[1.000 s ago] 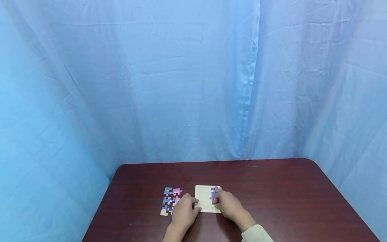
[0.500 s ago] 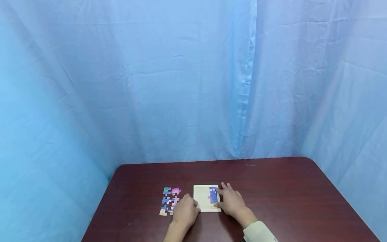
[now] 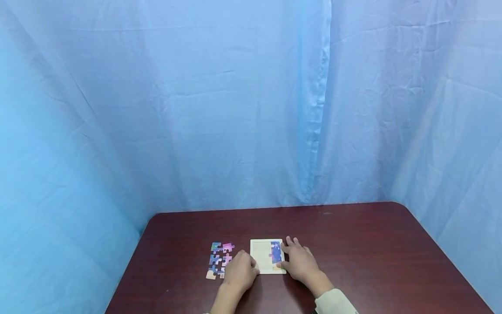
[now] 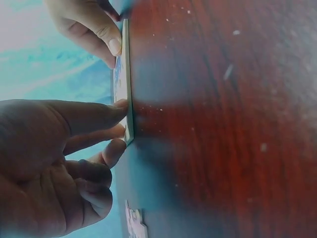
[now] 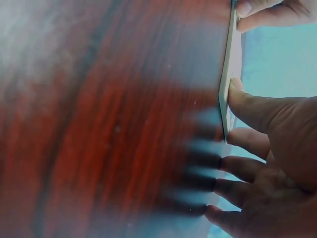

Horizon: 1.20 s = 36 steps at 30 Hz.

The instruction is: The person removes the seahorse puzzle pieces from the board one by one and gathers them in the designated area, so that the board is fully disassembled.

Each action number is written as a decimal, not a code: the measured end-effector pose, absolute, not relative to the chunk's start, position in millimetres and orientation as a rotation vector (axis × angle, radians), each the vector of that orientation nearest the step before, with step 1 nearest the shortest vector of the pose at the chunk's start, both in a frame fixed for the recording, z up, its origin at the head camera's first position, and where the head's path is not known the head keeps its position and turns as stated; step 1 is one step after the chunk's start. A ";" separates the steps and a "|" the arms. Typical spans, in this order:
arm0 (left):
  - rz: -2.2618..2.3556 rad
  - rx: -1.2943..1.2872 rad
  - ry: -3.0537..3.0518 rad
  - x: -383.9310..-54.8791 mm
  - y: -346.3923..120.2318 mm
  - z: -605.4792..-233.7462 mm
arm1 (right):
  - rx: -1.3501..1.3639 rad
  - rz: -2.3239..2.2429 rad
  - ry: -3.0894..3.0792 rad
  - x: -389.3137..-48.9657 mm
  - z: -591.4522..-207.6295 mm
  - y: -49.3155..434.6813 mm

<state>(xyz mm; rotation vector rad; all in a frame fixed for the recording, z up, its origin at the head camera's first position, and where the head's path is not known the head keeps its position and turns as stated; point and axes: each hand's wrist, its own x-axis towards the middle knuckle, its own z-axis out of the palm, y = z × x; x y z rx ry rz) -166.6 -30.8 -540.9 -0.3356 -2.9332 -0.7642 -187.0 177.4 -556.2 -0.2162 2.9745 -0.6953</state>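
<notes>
A pale wooden puzzle tray (image 3: 262, 259) lies on the table in the head view. Joined puzzle pieces (image 3: 276, 253), mostly purple-blue with a white star, fill its right side. My left hand (image 3: 240, 272) pinches the tray's lower left corner between thumb and fingers, the other fingers curled. My right hand (image 3: 301, 264) rests at the tray's right edge. Its thumb (image 5: 247, 105) lies on the rim, while the remaining fingers spread out past the edge towards the tabletop. Part of the joined pieces is hidden under the right thumb and index finger.
Left of the tray, several loose puzzle pieces (image 3: 215, 259) lie in rows, partly covered by my left hand. The dark red-brown table (image 3: 345, 244) has rounded far corners. Blue curtains (image 3: 235, 131) hang behind and at both sides.
My right hand has drawn back from the joined pieces to the tray's right edge and spread its fingers, baring the starred piece. The left hand has stayed at the tray's left corner.
</notes>
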 end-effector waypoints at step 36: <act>-0.702 -0.150 -2.928 -221.7 31.3 -553.2 | -0.198 -0.785 2.849 -186.5 -551.6 181.0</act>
